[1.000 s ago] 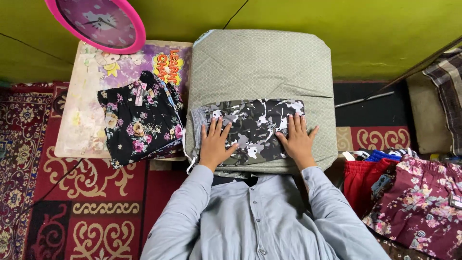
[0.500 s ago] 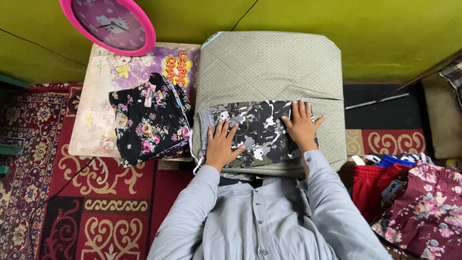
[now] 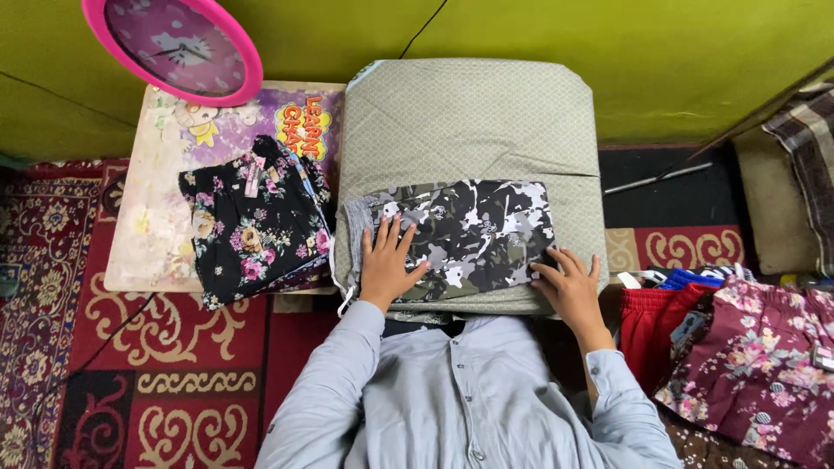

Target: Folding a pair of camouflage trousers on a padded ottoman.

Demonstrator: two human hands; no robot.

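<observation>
A folded black, grey and white camouflage garment (image 3: 469, 230) lies on a grey-green padded cushion (image 3: 473, 113) in front of me. My left hand (image 3: 387, 262) rests flat on the garment's left part, fingers spread. My right hand (image 3: 574, 287) sits at the garment's lower right corner, fingers apart, its fingertips at the cloth's edge on the cushion. Neither hand grips anything that I can see.
A folded black floral garment (image 3: 252, 221) lies on a printed board (image 3: 152, 208) to the left, under a pink round clock (image 3: 174, 43). A pile of red, blue and maroon floral clothes (image 3: 738, 347) sits at the right. A patterned red carpet (image 3: 130, 373) covers the floor.
My right hand slid from the garment's upper right area down to its lower right corner. The left hand stayed in place on the left part.
</observation>
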